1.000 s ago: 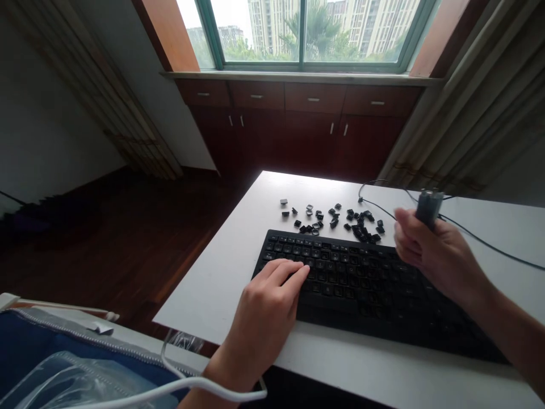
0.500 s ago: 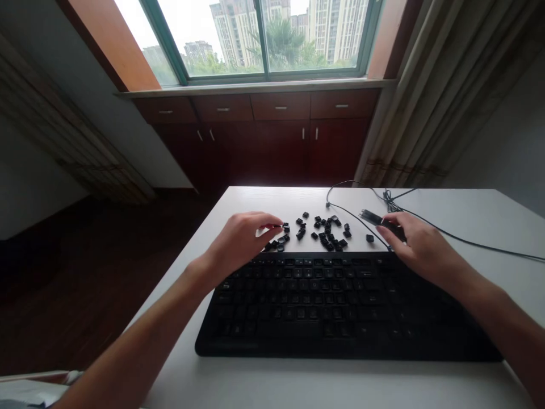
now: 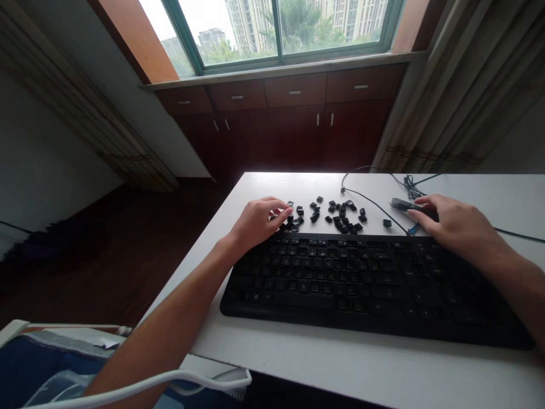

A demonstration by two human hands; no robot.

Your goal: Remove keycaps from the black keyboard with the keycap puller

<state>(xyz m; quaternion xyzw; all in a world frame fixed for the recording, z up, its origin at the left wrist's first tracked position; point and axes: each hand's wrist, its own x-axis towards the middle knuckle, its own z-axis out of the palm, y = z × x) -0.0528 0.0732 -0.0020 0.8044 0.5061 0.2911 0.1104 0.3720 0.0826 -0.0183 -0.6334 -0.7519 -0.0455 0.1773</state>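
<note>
Keyboard [image 3: 306, 275] flat on white table [image 3: 340, 346]. Loose keycaps [image 3: 342, 220] scattered just behind it; one lies apart, toward the right hand [image 3: 457, 222]. Right hand grips a dark brush [image 3: 402, 205], bristles pointing left. Left hand [image 3: 260, 218] at the left end of the caps, thumb and forefinger close together; cannot tell if one is pinched. Cable [image 3: 369, 198] loops behind keyboard, bundled near brush. Beyond: red-brown cabinet [image 3: 281, 133] under window [image 3: 238, 34].

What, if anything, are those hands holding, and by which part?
The right hand holds a dark brush-like tool by its handle; whether the left hand, at the loose keycaps, holds one is unclear.
</note>
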